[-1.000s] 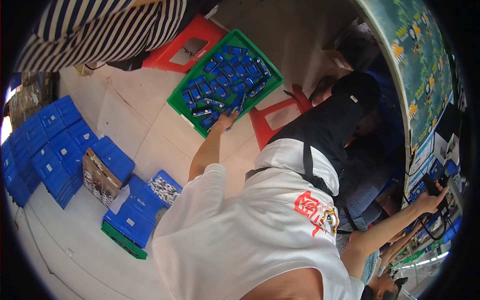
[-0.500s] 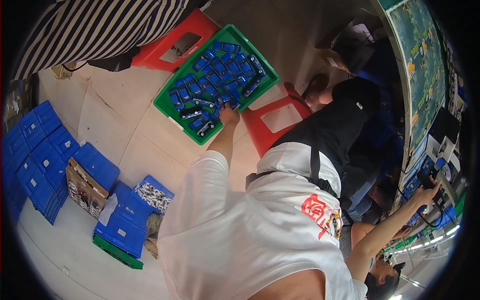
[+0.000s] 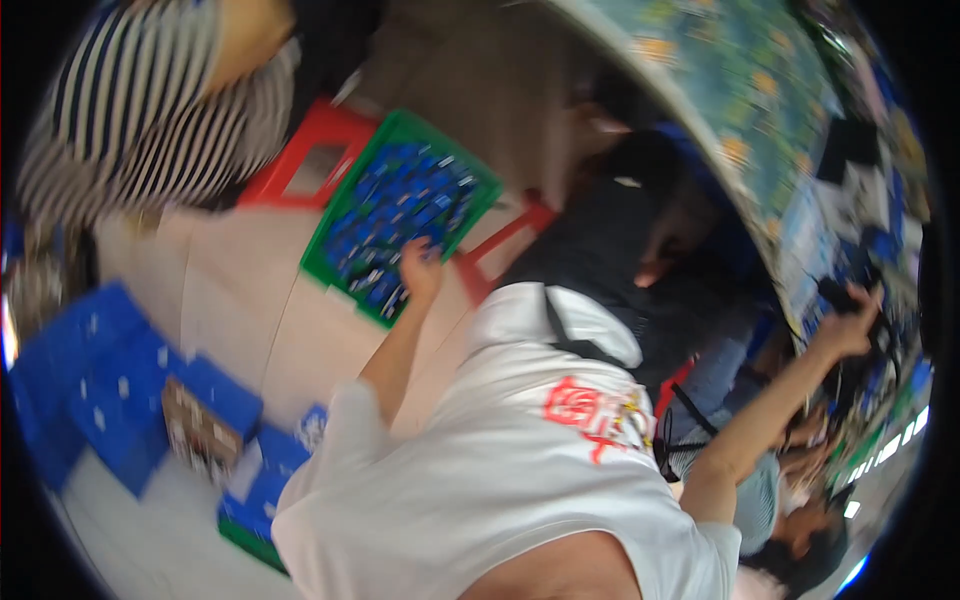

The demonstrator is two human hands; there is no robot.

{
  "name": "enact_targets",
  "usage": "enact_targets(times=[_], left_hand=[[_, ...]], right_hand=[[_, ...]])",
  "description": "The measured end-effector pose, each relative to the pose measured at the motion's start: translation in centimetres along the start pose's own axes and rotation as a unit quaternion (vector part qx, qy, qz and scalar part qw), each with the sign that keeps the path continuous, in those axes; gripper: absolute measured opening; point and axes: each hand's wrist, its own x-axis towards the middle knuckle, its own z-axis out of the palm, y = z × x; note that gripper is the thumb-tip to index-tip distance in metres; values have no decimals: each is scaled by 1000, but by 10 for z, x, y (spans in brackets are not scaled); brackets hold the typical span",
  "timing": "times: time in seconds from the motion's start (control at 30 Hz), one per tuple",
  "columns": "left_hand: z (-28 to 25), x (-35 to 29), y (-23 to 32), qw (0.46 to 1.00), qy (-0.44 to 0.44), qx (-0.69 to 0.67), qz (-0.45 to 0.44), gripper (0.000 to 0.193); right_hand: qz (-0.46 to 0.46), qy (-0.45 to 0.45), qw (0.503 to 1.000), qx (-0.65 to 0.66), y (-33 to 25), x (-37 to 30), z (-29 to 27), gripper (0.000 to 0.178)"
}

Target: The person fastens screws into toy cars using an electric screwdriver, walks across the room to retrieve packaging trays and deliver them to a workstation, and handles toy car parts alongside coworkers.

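Note:
A green crate [image 3: 328,215] full of blue toy cars [image 3: 390,205] stands to the left of my legs, resting across red stools. My left hand [image 3: 421,272] is at the crate's near side, fingers curled around a blue toy car [image 3: 432,243]; motion blur softens the grip. Far to the right, at the workbench, my right hand [image 3: 850,325] is closed on a dark object [image 3: 832,294] whose kind I cannot make out. Dark cables show beside that hand.
One red stool [image 3: 265,182] shows behind the crate, another [image 3: 503,250] by my legs. Blue bins [image 3: 110,390] and a cardboard box [image 3: 205,425] lie at lower left. A person in stripes [image 3: 150,90] is at upper left. The workbench has a patterned cover [image 3: 740,90].
My view has turned, so the crate appears farther left and the workbench nearer the top. My left hand has drawn back toward the crate's near edge with a car; my right stays at the bench.

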Motion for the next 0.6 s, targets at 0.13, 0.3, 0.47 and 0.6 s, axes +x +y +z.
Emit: enact_targets(times=[0.13,0.3,0.47,0.6], left_hand=[[-33,15,230,979,8,-90,183,17],[68,-74,486,803,-248,-246,483,15],[226,-178,619,736,-398,-155,525,51],[297,-186,660,770,-420,70,476,74]], right_hand=[[-8,72,990,119,-69,-77,78,18],[-8,-6,959,283,-93,-116,4,21],[-9,0,964,266,-91,-128,-59,35],[-2,4,970,243,-89,-125,-75,43]])
